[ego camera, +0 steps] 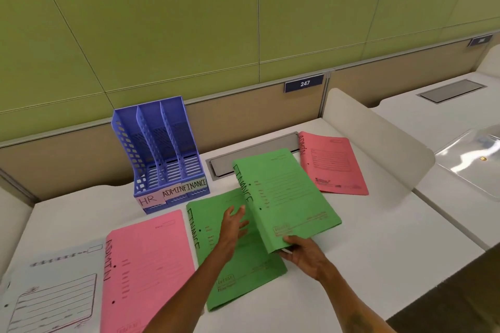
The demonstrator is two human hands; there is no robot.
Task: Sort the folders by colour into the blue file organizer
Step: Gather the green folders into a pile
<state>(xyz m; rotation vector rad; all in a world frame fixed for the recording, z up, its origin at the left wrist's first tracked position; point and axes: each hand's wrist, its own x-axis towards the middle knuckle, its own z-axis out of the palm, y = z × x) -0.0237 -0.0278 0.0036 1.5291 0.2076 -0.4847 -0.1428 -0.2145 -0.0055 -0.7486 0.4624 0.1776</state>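
The head camera looks down at a white desk (378,238).

The blue file organizer (162,157) stands upright at the back of the desk, on the left, close to the low brown wall. It has three slots. Paper labels on its front read "HR", "ADMIN" and "FINANCE", from left to right.

The right hand (300,251) grips the near corner of a green folder (286,197), with the thumb on top and the fingers under it. This folder is lifted and tilted, and it has "FINANCE" written in black down its left edge. Part of it hangs over a second green folder (257,273), which lies flat on the desk and also says "FINANCE".

The left hand (234,224) is loose, with its fingers straight and spread. It holds nothing. It is over the flat green folder, just beside the edge of the lifted one. I cannot tell if it touches the lifted one.

A pink folder (146,265) lies flat to the left of the green ones, with "ADMIN" written down its side. Another pink "ADMIN" folder (332,165) lies far back on the right. A pale folder (51,292) with printed lines lies at the near left corner. The small print on all the folders is too blurry to read.

A grey flap (243,154) sits in the desk behind the folders. A dark blue sign (304,83) on the wall says "247".
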